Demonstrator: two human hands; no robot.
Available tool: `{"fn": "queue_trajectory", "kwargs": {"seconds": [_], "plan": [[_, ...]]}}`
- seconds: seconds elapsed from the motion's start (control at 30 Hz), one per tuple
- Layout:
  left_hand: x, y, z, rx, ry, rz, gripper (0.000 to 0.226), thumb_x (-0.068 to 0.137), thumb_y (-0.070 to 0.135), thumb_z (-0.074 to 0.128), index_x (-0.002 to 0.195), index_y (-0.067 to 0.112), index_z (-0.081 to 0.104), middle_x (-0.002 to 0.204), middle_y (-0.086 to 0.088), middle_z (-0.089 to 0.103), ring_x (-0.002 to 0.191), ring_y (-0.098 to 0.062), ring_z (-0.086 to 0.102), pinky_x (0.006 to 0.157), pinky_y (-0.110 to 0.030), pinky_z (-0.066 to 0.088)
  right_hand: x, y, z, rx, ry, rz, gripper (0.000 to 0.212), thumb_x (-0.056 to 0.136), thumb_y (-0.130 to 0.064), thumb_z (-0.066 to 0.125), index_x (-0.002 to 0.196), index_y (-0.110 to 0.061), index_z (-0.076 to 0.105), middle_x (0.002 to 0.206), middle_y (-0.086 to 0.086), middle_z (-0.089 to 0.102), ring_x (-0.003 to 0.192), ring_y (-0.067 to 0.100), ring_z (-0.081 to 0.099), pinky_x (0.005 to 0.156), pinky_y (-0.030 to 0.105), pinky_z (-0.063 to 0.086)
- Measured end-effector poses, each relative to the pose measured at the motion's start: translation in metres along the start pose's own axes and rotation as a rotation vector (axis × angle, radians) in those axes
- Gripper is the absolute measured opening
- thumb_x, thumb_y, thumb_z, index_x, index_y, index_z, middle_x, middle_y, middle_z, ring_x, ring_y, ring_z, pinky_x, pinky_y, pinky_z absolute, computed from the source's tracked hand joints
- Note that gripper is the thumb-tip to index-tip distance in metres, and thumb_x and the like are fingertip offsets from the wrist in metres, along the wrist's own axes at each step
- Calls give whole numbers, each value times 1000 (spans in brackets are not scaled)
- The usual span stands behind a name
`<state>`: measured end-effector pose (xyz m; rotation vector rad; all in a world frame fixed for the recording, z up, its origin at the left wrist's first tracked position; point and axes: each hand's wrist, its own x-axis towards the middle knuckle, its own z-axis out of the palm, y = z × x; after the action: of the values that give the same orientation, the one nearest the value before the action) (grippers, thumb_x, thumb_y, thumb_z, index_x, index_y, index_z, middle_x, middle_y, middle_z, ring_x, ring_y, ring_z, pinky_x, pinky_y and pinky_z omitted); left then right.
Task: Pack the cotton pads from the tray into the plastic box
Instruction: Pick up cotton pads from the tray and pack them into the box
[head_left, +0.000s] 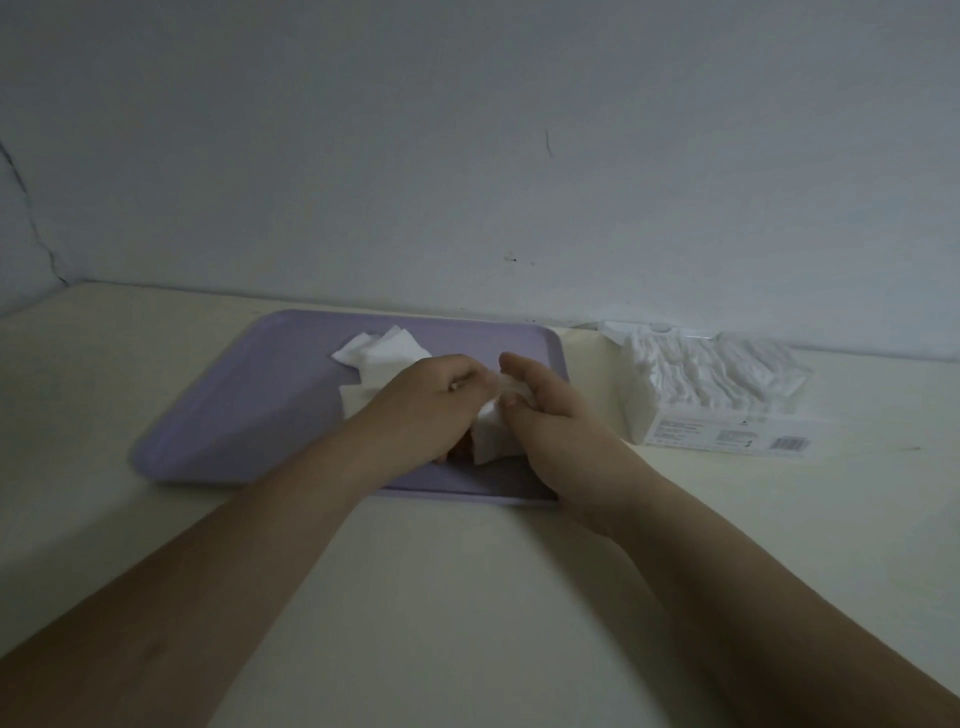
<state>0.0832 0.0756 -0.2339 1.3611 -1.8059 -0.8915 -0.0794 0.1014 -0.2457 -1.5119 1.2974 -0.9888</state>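
Observation:
A lilac tray (249, 415) lies on the table ahead of me. Both hands are over its right half, holding a stack of white cotton pads (493, 439) between them. My left hand (436, 397) grips the stack from the left with curled fingers. My right hand (540, 410) grips it from the right, thumb on the near side. Loose cotton pads (382, 348) lie at the tray's far middle, partly hidden behind my left hand. The clear plastic box (722, 395) stands to the right of the tray, open on top and filled with white pads.
The pale table (467, 597) runs up to a grey wall (467, 156) just behind the tray and box. A flat clear lid or flap (639, 328) sits behind the box by the wall.

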Motion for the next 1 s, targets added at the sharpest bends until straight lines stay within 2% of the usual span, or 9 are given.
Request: {"fn": "queue_trajectory", "kwargs": {"seconds": [0.17,0.3,0.37,0.5,0.63,0.73,0.83,0.93,1.0], "plan": [[-1,2,-15,-89,-169,-98,44,76,70,65,103,35,70,62,4,66,48,-10,54,38,-20,34,0,-1,-1,43,0,6,69,86,-43,53,153,-31,43,153,-4,48,141,13,48,122,43,36],[-5,-2,-24,-16,-368,-15,76,58,44,92,126,31,59,92,-3,77,76,-24,72,62,-33,57,0,0,-4,228,5,55,59,85,-27,55,145,-27,54,143,5,59,128,22,61,111,45,50],[-5,-5,-20,62,-302,23,72,57,41,92,122,32,60,95,4,77,89,-18,74,77,-37,60,1,1,-6,327,-23,89,48,93,-15,55,140,-26,58,139,10,62,122,25,66,93,40,59],[-4,-6,-12,61,-144,11,48,61,41,80,106,33,64,80,9,74,68,-2,65,64,-21,52,-3,-5,-8,480,-64,83,45,101,10,43,138,-12,57,140,20,58,118,29,63,73,26,60],[-5,-5,-15,79,-50,113,35,63,27,84,96,31,70,93,6,67,74,-1,59,70,-18,46,-8,-14,-15,529,-84,30,73,65,12,55,132,-15,59,130,11,56,114,26,61,77,25,55],[-8,3,-22,59,4,193,36,64,34,84,97,35,70,115,14,61,104,4,60,86,-10,44,-9,-24,-19,450,-67,-36,88,59,22,47,139,-15,48,120,6,54,104,17,60,93,38,56],[-11,12,-19,-99,4,152,33,71,42,79,101,37,68,102,19,73,97,3,68,81,-19,53,-17,-30,-22,232,-112,-131,106,68,21,51,158,-27,22,146,0,43,130,13,54,117,43,42],[-12,21,-11,-248,30,103,36,74,40,77,109,42,67,108,12,76,106,-11,72,95,-41,57,-25,-36,-26,150,-171,-168,123,66,15,59,162,-40,4,158,-3,34,140,10,49,103,26,48],[-13,28,-5,-334,2,77,40,77,38,74,116,43,67,115,13,76,112,-9,71,100,-42,56,-25,-41,-26,128,-136,-167,120,77,22,60,162,-38,0,155,-6,36,130,-1,56,93,20,52]]}}
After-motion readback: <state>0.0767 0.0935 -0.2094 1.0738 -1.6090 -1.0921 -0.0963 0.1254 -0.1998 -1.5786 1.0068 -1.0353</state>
